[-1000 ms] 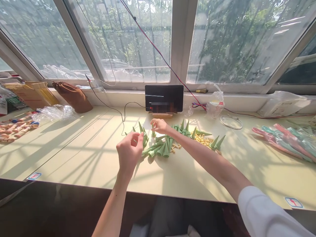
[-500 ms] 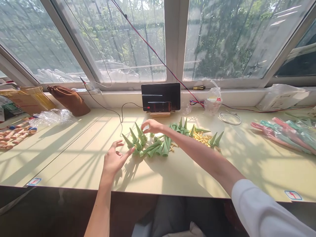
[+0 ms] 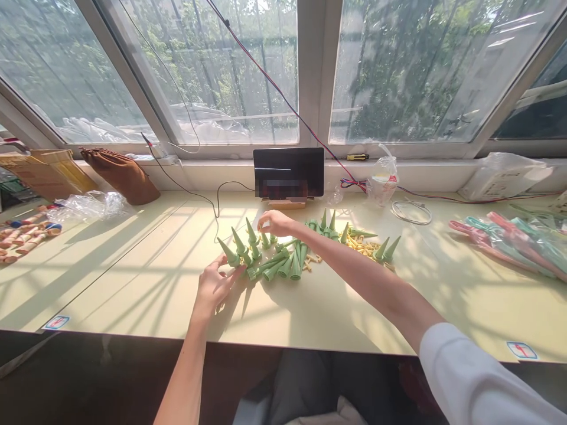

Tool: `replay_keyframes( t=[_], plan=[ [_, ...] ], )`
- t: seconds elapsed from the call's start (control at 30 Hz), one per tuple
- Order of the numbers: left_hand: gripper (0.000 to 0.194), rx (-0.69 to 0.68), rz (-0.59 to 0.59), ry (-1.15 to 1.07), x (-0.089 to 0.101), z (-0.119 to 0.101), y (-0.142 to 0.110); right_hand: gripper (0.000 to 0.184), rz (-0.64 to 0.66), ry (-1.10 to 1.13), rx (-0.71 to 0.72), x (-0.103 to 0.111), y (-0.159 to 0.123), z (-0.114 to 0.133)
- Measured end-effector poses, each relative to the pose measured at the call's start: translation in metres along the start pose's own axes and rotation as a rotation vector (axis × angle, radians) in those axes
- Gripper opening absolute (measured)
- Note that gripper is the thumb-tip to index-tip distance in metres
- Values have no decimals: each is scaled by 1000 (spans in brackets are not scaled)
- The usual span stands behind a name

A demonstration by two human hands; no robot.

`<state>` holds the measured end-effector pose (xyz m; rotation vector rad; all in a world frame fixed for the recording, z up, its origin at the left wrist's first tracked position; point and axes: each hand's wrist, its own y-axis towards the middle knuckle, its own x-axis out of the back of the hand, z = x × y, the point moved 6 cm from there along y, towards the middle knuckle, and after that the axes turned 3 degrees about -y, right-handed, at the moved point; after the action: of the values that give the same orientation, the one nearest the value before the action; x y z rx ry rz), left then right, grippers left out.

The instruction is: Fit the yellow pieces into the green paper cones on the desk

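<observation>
Green plastic cones (image 3: 283,267) form a cluster mid-table; several stand upright at its left end, others lie on their sides. My left hand (image 3: 215,284) is at the left end, thumb and fingers apart around the base of the leftmost upright cone (image 3: 227,252). No firm grip shows there. My right hand (image 3: 275,223) reaches across to the back of the cluster, fingers bent down and drawn together. Its fingertips meet the top of a small green cone (image 3: 266,242), which they partly hide.
Small yellow pieces (image 3: 361,247) lie among more green cones on the right. A black tablet (image 3: 289,171) on a stand is behind. A brown drawstring bag (image 3: 121,177) and wooden pieces (image 3: 27,239) are left; plastic-wrapped pink and green items (image 3: 509,239) are right.
My left hand has moved up and right, closer around the leftmost cones. My right hand has shifted slightly right and up, and cones below it show more clearly.
</observation>
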<state>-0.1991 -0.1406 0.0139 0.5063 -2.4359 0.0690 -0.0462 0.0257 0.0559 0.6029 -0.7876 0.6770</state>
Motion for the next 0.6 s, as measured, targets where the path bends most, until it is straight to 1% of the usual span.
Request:
replay_keyframes(
  t=[0.17, 0.27, 0.3, 0.33, 0.43, 0.47, 0.53, 0.6],
  plan=[
    [59, 21, 38, 32, -7, 4, 4, 8, 3, 47, -28, 0, -1, -1],
    [57, 22, 63, 21, -12, 5, 8, 7, 8, 40, -18, 0, -3, -1],
    [56, 11, 68, 2, -13, 5, 9, 11, 0, 43, -15, 1, -4, -1],
    [55, -5, 73, -15, -15, 4, 11, 21, -10, 55, -21, 2, -4, -3],
    [55, -53, 81, -25, -17, 1, 15, 61, -18, 124, -89, 1, -8, -11],
    [55, -61, 84, -16, -18, 0, 17, 71, -6, 148, -115, 0, -10, -14],
    [57, -61, 84, 4, -18, 1, 20, 82, 24, 181, -156, -4, -14, -19],
    [59, -55, 83, 13, -19, 1, 23, 83, 41, 204, -183, -7, -17, -23]
  ],
)
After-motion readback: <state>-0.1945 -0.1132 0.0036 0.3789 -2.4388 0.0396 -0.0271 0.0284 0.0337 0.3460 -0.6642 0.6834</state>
